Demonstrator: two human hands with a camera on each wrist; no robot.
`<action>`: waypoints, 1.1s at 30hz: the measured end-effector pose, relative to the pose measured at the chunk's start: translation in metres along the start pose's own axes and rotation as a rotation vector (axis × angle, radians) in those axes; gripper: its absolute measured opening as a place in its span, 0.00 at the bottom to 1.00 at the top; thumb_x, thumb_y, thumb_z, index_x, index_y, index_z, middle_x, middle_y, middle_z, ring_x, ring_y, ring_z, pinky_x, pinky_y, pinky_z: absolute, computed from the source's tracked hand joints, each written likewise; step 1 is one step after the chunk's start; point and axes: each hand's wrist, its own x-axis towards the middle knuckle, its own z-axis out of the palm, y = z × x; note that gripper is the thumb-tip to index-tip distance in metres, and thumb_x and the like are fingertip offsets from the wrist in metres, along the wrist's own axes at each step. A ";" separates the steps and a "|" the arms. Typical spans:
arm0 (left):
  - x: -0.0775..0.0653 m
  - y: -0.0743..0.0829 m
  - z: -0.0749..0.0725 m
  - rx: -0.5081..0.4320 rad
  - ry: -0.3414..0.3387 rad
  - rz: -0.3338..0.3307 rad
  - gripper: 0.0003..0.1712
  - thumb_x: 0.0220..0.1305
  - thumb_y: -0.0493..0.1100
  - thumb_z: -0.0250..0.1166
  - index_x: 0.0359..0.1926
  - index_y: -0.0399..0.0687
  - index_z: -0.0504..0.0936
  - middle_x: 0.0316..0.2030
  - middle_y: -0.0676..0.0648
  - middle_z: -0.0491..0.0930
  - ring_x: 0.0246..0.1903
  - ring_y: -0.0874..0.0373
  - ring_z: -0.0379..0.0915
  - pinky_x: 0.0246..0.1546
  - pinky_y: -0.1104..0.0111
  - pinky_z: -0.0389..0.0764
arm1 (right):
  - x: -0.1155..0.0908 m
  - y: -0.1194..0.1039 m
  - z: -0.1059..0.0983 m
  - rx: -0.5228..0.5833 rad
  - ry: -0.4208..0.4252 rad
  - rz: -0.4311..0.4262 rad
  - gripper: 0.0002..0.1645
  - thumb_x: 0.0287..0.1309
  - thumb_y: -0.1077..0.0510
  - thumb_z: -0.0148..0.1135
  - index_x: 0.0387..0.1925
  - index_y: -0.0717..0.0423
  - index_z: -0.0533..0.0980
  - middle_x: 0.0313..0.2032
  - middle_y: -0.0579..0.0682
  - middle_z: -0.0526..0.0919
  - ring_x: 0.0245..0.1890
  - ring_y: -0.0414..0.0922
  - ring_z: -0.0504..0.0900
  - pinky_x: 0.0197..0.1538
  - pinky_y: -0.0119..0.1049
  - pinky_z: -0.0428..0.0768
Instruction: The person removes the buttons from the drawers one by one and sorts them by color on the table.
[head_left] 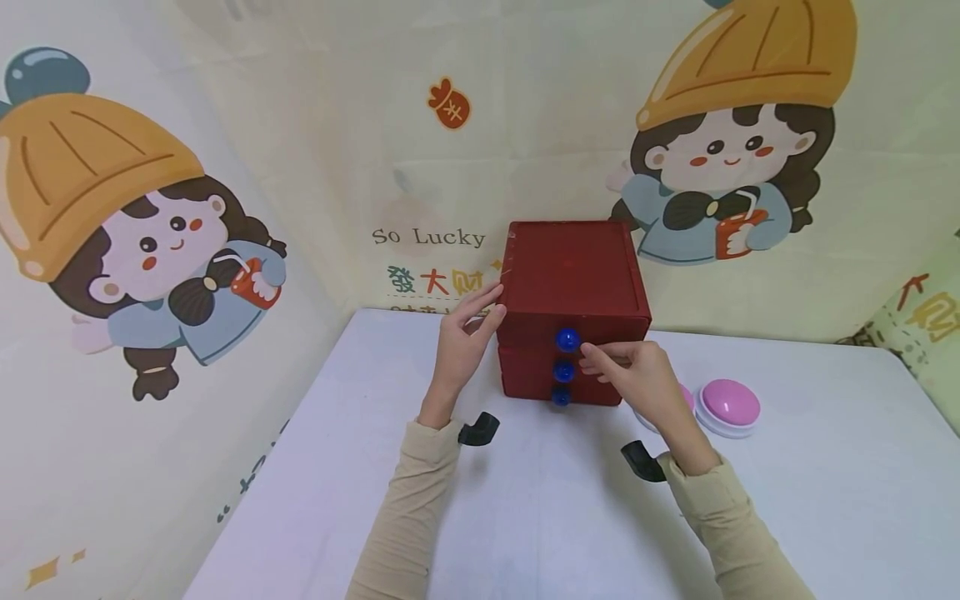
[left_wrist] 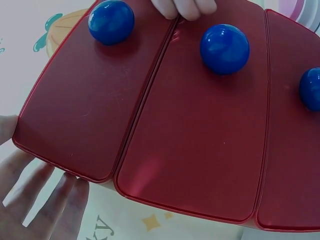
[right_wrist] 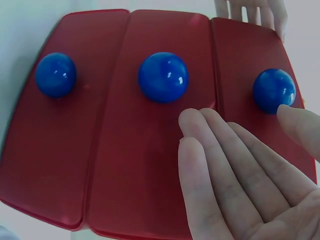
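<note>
A dark red drawer box stands on the white table, its front bearing a column of three round blue knobs: the top knob, the middle knob and the bottom knob. My left hand rests against the box's left side near the top, fingers extended; the left wrist view has its fingers along the box edge. Just right of the top knob is my right hand. Its fingers are fairly straight in front of the drawers, and the thumb is at the top knob's edge, apparently touching it.
Two pink-topped round push buttons with white bases are on the table right of the box; the nearer-to-view one shows fully, the other is partly behind my right hand. A cartoon-printed backdrop rises behind the table.
</note>
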 end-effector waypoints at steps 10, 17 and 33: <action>-0.001 -0.002 -0.001 0.003 0.004 0.016 0.22 0.70 0.36 0.61 0.62 0.31 0.76 0.65 0.35 0.73 0.67 0.45 0.67 0.58 0.48 0.77 | 0.005 0.017 0.010 0.032 -0.032 0.000 0.25 0.67 0.44 0.61 0.43 0.64 0.85 0.35 0.57 0.89 0.36 0.54 0.89 0.42 0.42 0.87; -0.001 -0.004 0.000 -0.012 0.007 0.021 0.22 0.69 0.35 0.61 0.62 0.30 0.75 0.65 0.32 0.71 0.67 0.43 0.67 0.58 0.46 0.76 | 0.007 0.025 0.022 0.055 -0.036 -0.003 0.24 0.66 0.46 0.62 0.38 0.64 0.86 0.31 0.56 0.89 0.33 0.56 0.88 0.40 0.46 0.87; 0.006 -0.032 0.002 -0.022 0.024 0.020 0.22 0.70 0.39 0.62 0.63 0.39 0.77 0.65 0.41 0.74 0.67 0.52 0.68 0.58 0.49 0.78 | 0.010 0.031 0.034 0.086 -0.096 -0.027 0.21 0.67 0.50 0.63 0.40 0.68 0.85 0.33 0.60 0.89 0.34 0.53 0.89 0.40 0.46 0.87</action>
